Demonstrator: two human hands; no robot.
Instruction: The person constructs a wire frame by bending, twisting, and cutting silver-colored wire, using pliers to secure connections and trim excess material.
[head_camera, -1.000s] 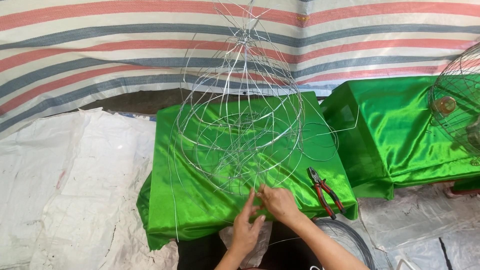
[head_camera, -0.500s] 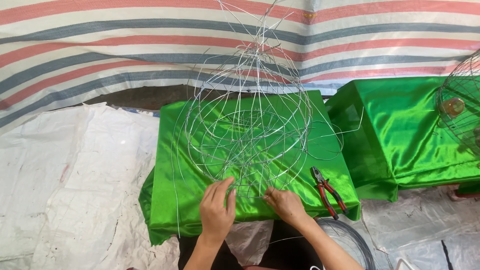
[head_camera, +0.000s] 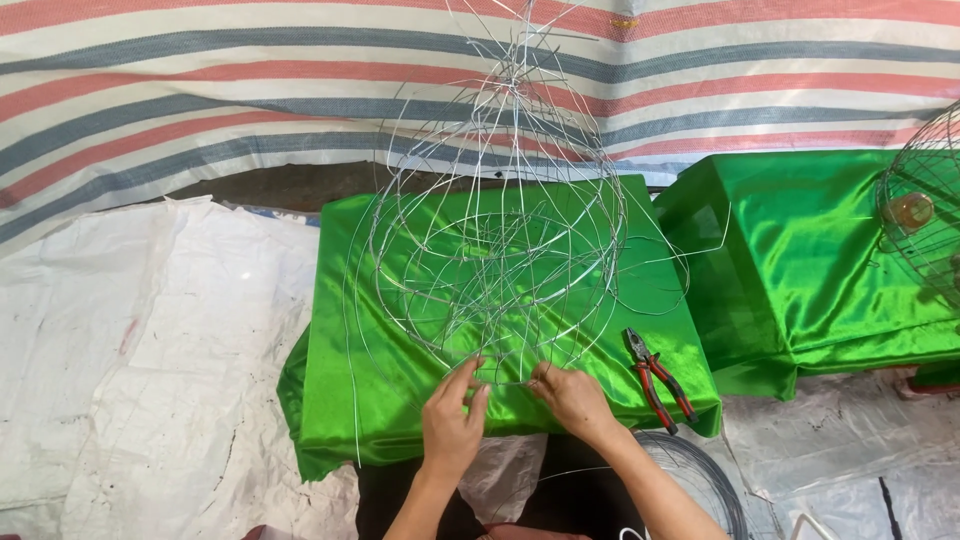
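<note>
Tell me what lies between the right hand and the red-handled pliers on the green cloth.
In the head view, only bare green cloth lies between the right hand and the pliers; the wire frame sits further up.

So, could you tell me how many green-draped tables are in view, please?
2. One green-draped table lies under the wire frame at both hands; the second green-draped table stands at right, partly cut off.

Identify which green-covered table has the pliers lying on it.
The nearer table, under both hands and the wire frame; red-handled pliers lie at its right edge.
</note>
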